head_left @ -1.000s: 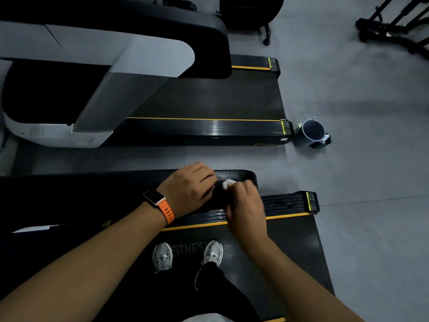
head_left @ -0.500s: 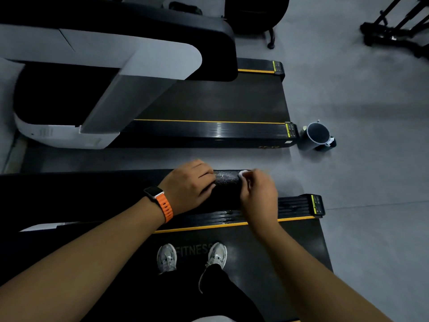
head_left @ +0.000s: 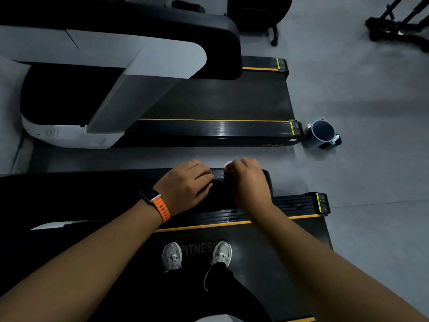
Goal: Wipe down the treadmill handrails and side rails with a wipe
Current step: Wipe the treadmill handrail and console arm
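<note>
The black handrail (head_left: 218,180) runs from the left edge of the view to a rounded end, and both hands sit on its end stretch. The left hand (head_left: 188,184) lies on top of the handrail with its fingers curled over the far edge, gripping it. The right hand (head_left: 248,182) is just beside it, nearer the handrail's end. Its fingers are bunched tight around a white wipe (head_left: 228,164), of which only a small crumpled bit shows at the fingertips against the handrail's far edge. Between the 2 hands a short patch of the handrail shines as if wet. An orange-strapped watch (head_left: 160,205) sits on the left wrist, on the near side of the handrail. Below the handrail's near edge the ribbed side rail (head_left: 294,203), edged with a yellow stripe, reaches past the handrail's end to a yellow-labelled cap. Nearer than that lies the dark belt (head_left: 267,252), where 2 grey shoes (head_left: 172,256) stand. Beyond the handrail, across a strip of grey floor, stands a 2nd treadmill (head_left: 220,131), and a dark bucket (head_left: 321,133) sits on the floor at its rear corner, far from the handrail's end.
</note>
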The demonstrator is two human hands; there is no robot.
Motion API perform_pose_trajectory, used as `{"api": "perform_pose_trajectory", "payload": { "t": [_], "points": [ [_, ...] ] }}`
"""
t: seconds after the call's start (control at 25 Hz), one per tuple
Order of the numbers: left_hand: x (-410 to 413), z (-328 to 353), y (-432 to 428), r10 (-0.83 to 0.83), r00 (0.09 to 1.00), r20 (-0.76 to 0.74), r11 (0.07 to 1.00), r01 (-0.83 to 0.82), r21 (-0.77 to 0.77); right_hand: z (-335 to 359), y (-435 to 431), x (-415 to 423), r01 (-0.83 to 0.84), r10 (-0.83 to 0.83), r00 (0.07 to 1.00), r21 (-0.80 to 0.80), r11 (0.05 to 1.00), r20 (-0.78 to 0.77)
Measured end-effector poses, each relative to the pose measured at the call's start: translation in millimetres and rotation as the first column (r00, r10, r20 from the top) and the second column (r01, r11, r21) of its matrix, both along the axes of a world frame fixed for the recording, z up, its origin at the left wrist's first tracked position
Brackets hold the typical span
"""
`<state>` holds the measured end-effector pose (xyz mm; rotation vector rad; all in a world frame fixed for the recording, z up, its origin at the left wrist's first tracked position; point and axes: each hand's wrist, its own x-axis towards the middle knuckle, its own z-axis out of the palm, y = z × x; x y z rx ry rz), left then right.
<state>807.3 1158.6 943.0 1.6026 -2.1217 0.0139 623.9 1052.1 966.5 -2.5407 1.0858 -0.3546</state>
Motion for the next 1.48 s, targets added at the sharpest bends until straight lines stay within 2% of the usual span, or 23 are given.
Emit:
{"api": "perform_pose_trajectory", "payload": {
  "t": [0.08,0.2,0.32,0.44,0.56,0.68,0.8,0.92,1.04,1.16,1.2,1.32,1.44,1.48],
  "points": [
    [0,1,0,0.002,1.000,-0.001,1.000,-0.002,-0.005,1,7,-1,-0.103,0.103,0.995,-0.061,0.993,0.002],
    [0,0,1,0.001,1.000,0.005,1.000,-0.001,-0.011,4,20,-10,0.018,-0.015,0.999,-0.069,0.997,0.040],
    [0,0,1,0.000,1.000,0.000,1.000,0.000,-0.010,-2,40,-25,-0.044,0.045,0.999,-0.064,0.997,0.015],
    [0,-2,0,0.006,1.000,-0.011,1.000,-0.006,-0.010,-4,51,-23,0.076,-0.077,0.996,0.017,0.997,0.054],
    [1,-1,1,-0.011,1.000,-0.025,1.000,0.010,-0.022,-5,61,-15,0.002,-0.002,0.999,0.000,1.000,0.038],
    [1,-1,2,0.008,0.999,-0.035,1.000,-0.008,-0.012,-3,68,-9,0.121,-0.125,0.990,0.063,0.991,0.066],
    [5,1,3,-0.003,0.997,-0.076,1.000,0.005,0.023,-7,75,-4,0.025,-0.025,0.998,0.012,1.000,0.055],
    [19,5,12,-0.031,0.999,-0.041,0.999,0.033,0.037,-5,78,1,0.189,-0.194,0.977,0.063,0.980,0.087],
    [38,8,22,-0.067,0.998,-0.001,0.997,0.067,0.029,-2,78,2,0.107,-0.109,0.993,0.032,0.994,0.046],
    [49,9,28,-0.081,0.996,0.027,0.997,0.081,0.016,3,60,18,0.304,-0.307,0.948,0.046,0.952,0.087],
    [50,9,28,-0.085,0.996,0.035,0.996,0.085,0.012,3,56,25,0.304,-0.306,0.947,0.033,0.952,0.095],
    [48,7,30,-0.084,0.996,0.029,0.996,0.083,0.032,5,52,41,0.102,-0.101,0.995,-0.012,0.995,0.025],
    [48,7,29,-0.087,0.995,0.039,0.995,0.085,0.042,7,44,50,0.190,-0.190,0.981,0.009,0.982,0.027],
    [48,7,29,-0.090,0.995,0.040,0.995,0.088,0.042,9,46,53,0.149,-0.149,0.989,-0.004,0.989,0.014]
  ]
}}
